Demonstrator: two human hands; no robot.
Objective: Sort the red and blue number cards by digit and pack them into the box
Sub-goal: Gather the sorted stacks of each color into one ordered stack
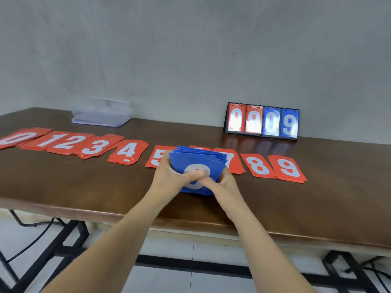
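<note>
A thick stack of blue number cards [198, 163] is held above the table's middle. My left hand [172, 176] grips its left side, thumb across the top card's white digit. My right hand [222, 183] holds the right side, with its fingers on the top card. Red cards lie in a row of piles by digit: 0 [18, 138], 1 [49, 140], 2 [67, 142], 3 [95, 147], 4 [127, 151], 5 [156, 158], 8 [258, 166], 9 [288, 168]. The stack hides most of the 6 and 7 piles [233, 163]. A clear plastic box [101, 113] stands at the back left.
A small flip scoreboard [262, 121] with two red and two blue panels stands at the back right by the wall. The brown table [84, 182] has its front edge just below my forearms. Black metal legs and cables show underneath.
</note>
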